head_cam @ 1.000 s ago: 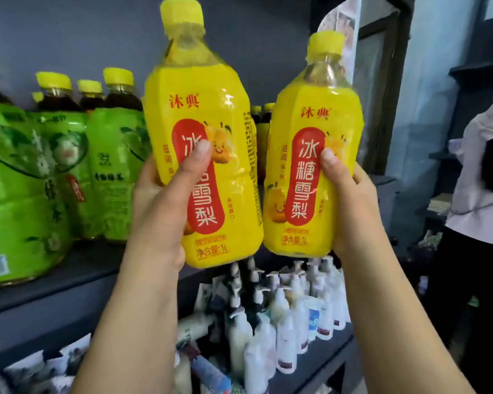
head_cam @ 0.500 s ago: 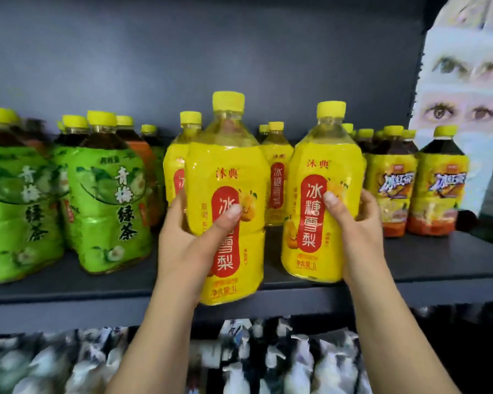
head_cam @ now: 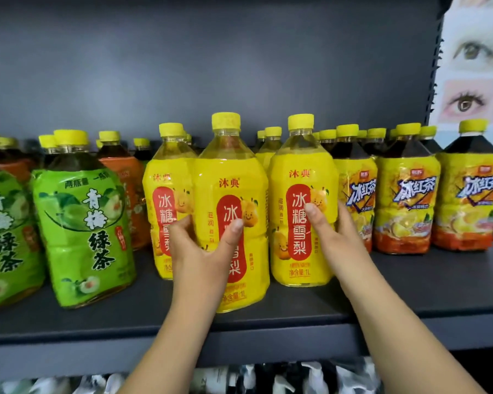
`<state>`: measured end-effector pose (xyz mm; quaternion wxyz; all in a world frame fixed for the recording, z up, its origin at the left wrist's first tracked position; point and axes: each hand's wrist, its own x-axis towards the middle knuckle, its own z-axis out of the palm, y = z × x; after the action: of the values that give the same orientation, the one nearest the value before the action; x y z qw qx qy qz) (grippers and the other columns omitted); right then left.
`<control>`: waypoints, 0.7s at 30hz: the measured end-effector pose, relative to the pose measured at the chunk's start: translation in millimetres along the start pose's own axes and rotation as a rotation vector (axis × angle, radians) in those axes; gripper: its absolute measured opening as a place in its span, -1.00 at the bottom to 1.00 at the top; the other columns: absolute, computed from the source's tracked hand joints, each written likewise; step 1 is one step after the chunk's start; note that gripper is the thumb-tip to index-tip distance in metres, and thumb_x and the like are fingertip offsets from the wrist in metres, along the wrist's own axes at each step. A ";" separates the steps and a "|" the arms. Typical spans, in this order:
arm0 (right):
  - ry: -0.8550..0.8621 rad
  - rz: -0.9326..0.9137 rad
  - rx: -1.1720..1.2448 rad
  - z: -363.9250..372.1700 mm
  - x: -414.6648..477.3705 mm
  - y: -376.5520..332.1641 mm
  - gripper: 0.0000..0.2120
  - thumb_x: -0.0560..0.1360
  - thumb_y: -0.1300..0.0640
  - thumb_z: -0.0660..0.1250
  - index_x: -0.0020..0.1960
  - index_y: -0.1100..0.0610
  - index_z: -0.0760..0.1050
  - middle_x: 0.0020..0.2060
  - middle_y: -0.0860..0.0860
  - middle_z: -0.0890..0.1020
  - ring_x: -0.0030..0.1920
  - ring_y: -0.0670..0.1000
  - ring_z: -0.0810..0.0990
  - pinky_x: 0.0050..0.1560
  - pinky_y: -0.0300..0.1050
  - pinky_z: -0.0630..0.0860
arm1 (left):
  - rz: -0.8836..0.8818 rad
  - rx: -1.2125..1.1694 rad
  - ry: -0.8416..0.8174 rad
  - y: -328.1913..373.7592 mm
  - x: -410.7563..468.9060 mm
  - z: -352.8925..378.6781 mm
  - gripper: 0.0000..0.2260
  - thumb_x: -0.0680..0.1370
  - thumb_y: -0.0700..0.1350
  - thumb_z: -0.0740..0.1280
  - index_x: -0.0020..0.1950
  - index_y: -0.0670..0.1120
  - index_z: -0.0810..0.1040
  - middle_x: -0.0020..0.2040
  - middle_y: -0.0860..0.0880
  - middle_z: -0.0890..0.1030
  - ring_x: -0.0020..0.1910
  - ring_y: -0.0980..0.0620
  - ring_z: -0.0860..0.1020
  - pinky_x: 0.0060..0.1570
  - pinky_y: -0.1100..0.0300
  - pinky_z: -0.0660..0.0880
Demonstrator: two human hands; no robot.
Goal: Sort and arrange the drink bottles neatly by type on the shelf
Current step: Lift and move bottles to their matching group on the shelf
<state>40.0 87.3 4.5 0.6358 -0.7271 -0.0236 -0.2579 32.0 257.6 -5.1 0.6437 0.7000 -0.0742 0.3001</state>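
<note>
In the head view, the left hand (head_cam: 202, 251) grasps the nearer pear-drink bottle (head_cam: 231, 177), thumb across the red label and fingers round its left side. The right hand (head_cam: 333, 231) grasps the second pear-drink bottle (head_cam: 299, 172) the same way from the right, thumb on the label. Both bottles are upright over the shelf (head_cam: 410, 294). The right one is farther in and looks set down, while the left one sits near the front edge, and I cannot tell whether its base is fully down. They go in the yellow group, beside a third pear-drink bottle (head_cam: 165, 177) just behind the left hand, between the green tea bottles (head_cam: 80, 223) toward the left end and the iced black tea bottles (head_cam: 407, 200) toward the right end. To finish well, I judge the left bottle should slide back until level with the right one, labels facing out, without knocking the bottle behind or crowding the black tea row that the right fingers almost touch. Each hand should let go only once its base is flat on the board. Orange-labelled bottles (head_cam: 125, 172) stand behind the green ones, and a poster of eyes (head_cam: 473, 66) hangs past the right end. Half a second earlier both bottles hung in front of the shelf's front edge, the left one dipping below the board. Now they are over it and closer to their row. A second ago they were raised high beside the shelf's right end.
</note>
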 end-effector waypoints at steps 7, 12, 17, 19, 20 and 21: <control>-0.038 -0.029 -0.008 5.9 4.1 2.1 -0.47 0.50 -0.11 0.18 0.42 -0.02 0.17 0.13 -0.13 0.38 0.18 -0.09 0.38 0.21 -0.10 0.36 | 0.167 0.600 0.028 -5.0 12.4 5.2 -0.12 0.27 0.41 -0.07 0.34 -0.20 0.32 0.28 -0.22 0.37 0.31 -0.17 0.26 0.29 -0.05 0.17; -0.044 -0.036 -0.031 13.5 10.9 2.4 -0.51 0.53 -0.09 0.17 0.41 0.00 0.20 0.19 -0.07 0.44 0.18 -0.06 0.42 0.18 -0.13 0.37 | 0.160 0.602 -0.044 -10.2 30.9 3.6 -0.10 0.30 0.40 -0.03 0.46 -0.17 0.08 0.19 -0.26 0.47 0.17 -0.23 0.44 0.13 -0.06 0.41; -0.044 -0.006 -0.034 17.8 16.5 1.7 -0.52 0.54 -0.09 0.15 0.42 0.01 0.21 0.15 -0.08 0.43 0.09 -0.10 0.39 0.08 -0.16 0.34 | 0.106 0.563 -0.121 -12.2 50.7 2.4 -0.34 0.48 0.22 0.12 0.44 -0.14 0.09 0.16 -0.22 0.51 0.07 -0.23 0.52 -0.09 0.03 0.45; -0.046 0.022 0.005 18.2 18.9 3.2 -0.51 0.53 -0.10 0.16 0.42 -0.01 0.21 0.24 -0.03 0.45 0.09 -0.08 0.41 0.07 -0.13 0.37 | 0.090 0.553 -0.124 -13.8 53.3 3.7 -0.36 0.49 0.21 0.13 0.44 -0.13 0.11 0.18 -0.20 0.50 0.09 -0.22 0.52 -0.09 0.04 0.44; -0.051 0.035 0.014 17.9 19.5 3.5 -0.50 0.53 -0.12 0.16 0.43 -0.03 0.20 0.28 -0.02 0.45 0.10 -0.06 0.41 0.07 -0.12 0.38 | 0.088 0.545 -0.123 -14.7 52.9 4.5 -0.37 0.49 0.22 0.12 0.44 -0.12 0.11 0.19 -0.19 0.50 0.09 -0.21 0.52 -0.10 0.05 0.44; -0.056 0.047 0.017 17.4 19.7 3.6 -0.49 0.52 -0.13 0.16 0.43 -0.05 0.19 0.30 -0.01 0.44 0.11 -0.05 0.42 0.07 -0.11 0.38 | 0.091 0.535 -0.121 -16.1 51.8 5.2 -0.36 0.49 0.22 0.12 0.44 -0.12 0.11 0.21 -0.18 0.50 0.10 -0.20 0.51 -0.10 0.06 0.44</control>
<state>64.4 97.2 8.1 0.6469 -0.7291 -0.0264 -0.2220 83.5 270.0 7.8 0.4161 0.8578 -0.0617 0.2953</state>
